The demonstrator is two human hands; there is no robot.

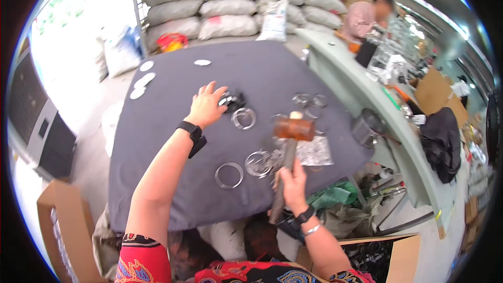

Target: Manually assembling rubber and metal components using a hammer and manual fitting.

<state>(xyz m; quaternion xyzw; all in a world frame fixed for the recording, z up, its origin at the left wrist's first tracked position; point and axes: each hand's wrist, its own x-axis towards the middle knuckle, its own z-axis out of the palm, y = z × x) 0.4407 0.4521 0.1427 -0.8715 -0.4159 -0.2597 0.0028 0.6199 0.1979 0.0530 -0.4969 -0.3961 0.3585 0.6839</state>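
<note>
"Your mallet (pixel 291 147) has a reddish-brown head, and your tabletop (pixel 167 89) is dark grey."
"And your red shirt (pixel 142 264) carries blue and yellow swirls; your wristbands (pixel 194 132) are black, your metal rings (pixel 217 176) silver."

Red shirt (pixel 225 271), printed with black, blue and gold motifs; short left sleeve (pixel 142 262), its hem banded in patterned black; left wristband (pixel 189 128) black, with a blocky black unit (pixel 197 147); right wristband (pixel 305 215) black; below it, a shiny silver bangle (pixel 312 229).

One left hand (pixel 207 107), one right hand (pixel 293 184), one mallet (pixel 289 154), two black wristbands (pixel 194 132), one bracelet (pixel 312 230) and at least four white discs (pixel 202 63) are seen; metal rings (pixel 260 163) cannot be counted exactly.
</note>
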